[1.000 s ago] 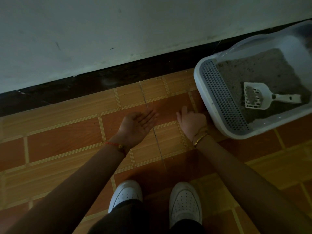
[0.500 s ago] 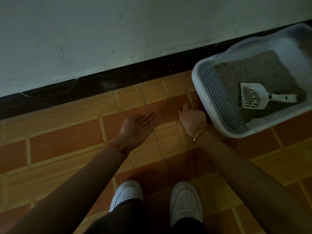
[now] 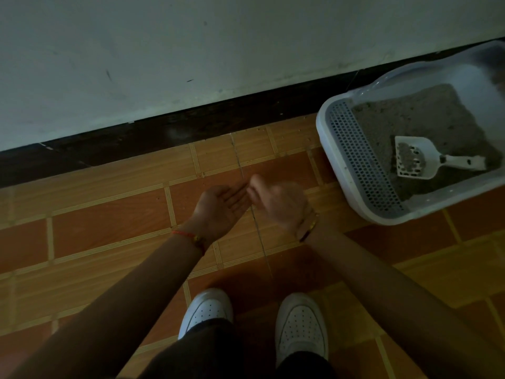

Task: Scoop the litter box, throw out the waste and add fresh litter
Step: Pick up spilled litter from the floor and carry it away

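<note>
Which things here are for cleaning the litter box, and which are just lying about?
For the job: litter box, slotted scoop lying in it, grey litter.
Just there: white shoes, tiled floor, wall, dark skirting.

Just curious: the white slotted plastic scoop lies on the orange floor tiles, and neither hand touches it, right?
The head view shows the white slotted plastic scoop lying on the grey litter inside the white plastic litter box, not on the orange floor tiles. Neither the left hand nor the right hand touches it.
</note>
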### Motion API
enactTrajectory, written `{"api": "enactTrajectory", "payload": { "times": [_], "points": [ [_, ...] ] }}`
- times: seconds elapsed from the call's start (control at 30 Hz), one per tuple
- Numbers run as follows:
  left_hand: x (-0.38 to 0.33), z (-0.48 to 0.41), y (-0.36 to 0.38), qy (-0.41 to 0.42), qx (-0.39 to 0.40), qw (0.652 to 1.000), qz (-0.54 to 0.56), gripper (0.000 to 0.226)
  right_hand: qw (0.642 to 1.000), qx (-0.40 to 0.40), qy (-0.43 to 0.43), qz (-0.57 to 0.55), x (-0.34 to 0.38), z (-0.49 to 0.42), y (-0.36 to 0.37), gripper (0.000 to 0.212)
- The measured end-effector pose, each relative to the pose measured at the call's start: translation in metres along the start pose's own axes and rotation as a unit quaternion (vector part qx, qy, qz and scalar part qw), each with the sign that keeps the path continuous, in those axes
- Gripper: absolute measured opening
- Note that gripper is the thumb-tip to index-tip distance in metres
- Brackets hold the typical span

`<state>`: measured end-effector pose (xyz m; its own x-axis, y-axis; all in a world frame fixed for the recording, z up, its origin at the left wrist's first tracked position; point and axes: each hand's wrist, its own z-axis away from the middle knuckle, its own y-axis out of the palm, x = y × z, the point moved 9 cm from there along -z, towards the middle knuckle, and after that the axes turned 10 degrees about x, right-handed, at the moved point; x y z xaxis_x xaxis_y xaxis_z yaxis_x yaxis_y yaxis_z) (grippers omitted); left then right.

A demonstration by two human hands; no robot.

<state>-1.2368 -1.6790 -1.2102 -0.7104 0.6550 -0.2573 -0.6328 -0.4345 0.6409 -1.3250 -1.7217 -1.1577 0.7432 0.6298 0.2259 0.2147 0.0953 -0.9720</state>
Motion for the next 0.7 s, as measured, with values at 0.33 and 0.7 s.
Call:
{"api": "enactTrajectory", "payload": {
  "times": [0.33,0.7],
  "points": [
    [-0.004,0.002,-0.001,0.000,0.013,0.999,0.042,0.036,1.000,-0.019,-0.014,0.007,-0.010,0.055,-0.003,0.022],
    [0.013,0.007,0.003,-0.022,0.006,1.000,0.017,0.036,0.988,0.004,-0.038,0.152,0.028,0.121,0.051,0.019]
  ]
}}
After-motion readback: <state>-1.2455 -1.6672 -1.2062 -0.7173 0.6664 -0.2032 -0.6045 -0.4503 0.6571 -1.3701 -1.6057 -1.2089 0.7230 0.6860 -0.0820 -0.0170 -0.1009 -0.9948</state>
